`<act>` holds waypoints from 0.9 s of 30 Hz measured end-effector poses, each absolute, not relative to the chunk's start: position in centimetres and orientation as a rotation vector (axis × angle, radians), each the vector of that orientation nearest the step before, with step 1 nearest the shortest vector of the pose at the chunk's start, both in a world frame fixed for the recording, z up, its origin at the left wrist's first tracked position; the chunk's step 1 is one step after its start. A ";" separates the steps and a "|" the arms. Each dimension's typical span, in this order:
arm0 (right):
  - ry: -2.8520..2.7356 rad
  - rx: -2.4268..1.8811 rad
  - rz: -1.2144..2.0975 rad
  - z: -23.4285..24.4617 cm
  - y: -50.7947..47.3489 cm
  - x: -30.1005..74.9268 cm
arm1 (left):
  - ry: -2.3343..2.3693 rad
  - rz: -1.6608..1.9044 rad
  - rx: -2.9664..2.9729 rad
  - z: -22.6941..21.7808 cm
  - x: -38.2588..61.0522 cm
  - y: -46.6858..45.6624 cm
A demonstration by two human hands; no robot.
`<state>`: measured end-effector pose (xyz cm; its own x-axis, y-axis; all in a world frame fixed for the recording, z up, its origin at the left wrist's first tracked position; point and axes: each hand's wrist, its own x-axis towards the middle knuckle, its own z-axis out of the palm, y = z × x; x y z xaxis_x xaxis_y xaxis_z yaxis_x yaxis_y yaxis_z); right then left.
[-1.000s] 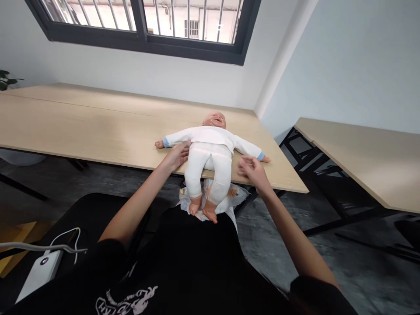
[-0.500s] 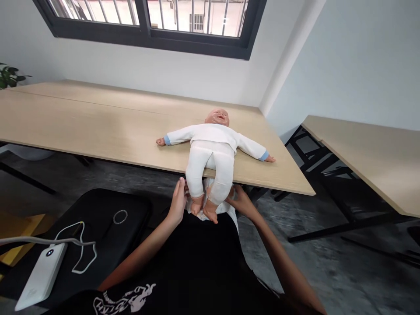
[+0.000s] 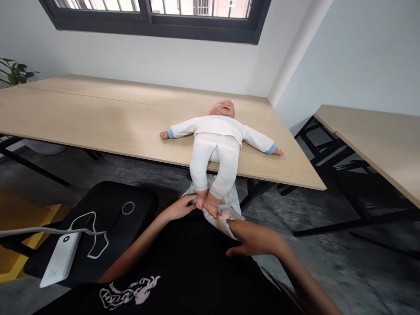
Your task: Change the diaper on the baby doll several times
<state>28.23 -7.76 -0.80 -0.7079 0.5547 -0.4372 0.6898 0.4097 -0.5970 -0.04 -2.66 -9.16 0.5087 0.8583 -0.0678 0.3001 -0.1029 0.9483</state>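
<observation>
A baby doll (image 3: 218,127) lies on its back on the table, dressed in a white top with blue cuffs and white trousers. Its lower legs hang over the front edge, and its bare feet (image 3: 211,204) are close together. Around and below the feet is a crumpled white diaper (image 3: 233,202) with a printed patch. My left hand (image 3: 178,208) has its thumb and fingers closed at the doll's foot on the left. On the right, my right hand (image 3: 251,237) reaches the diaper's edge, its thumb spread from the fingers.
The wooden table (image 3: 131,127) spans the view beneath a window. A black chair (image 3: 131,197) at the left bears a white power bank (image 3: 61,258) with a cable (image 3: 90,231). Another table (image 3: 370,135) stands at the right, and a plant (image 3: 16,72) at the far left.
My left hand has moved in from the diaper's side to the doll's foot. My right hand has come lower and towards me, and the diaper is drawn out lower beside the feet.
</observation>
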 end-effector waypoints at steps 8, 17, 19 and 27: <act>2.504 1.076 -1.201 -1.2 -8.9 25.5 | 1.431 0.363 2.036 -10.9 -0.1 -2.4; 2.349 0.195 -1.977 3.1 -7.0 27.5 | 1.731 0.608 1.831 -11.4 -2.7 0.5; 2.279 0.313 -2.130 2.5 -5.2 29.3 | 1.800 0.693 1.772 -11.2 -3.5 0.8; 2.752 1.785 -1.048 -8.2 -1.4 29.0 | 1.348 0.912 1.588 -12.1 -2.9 1.0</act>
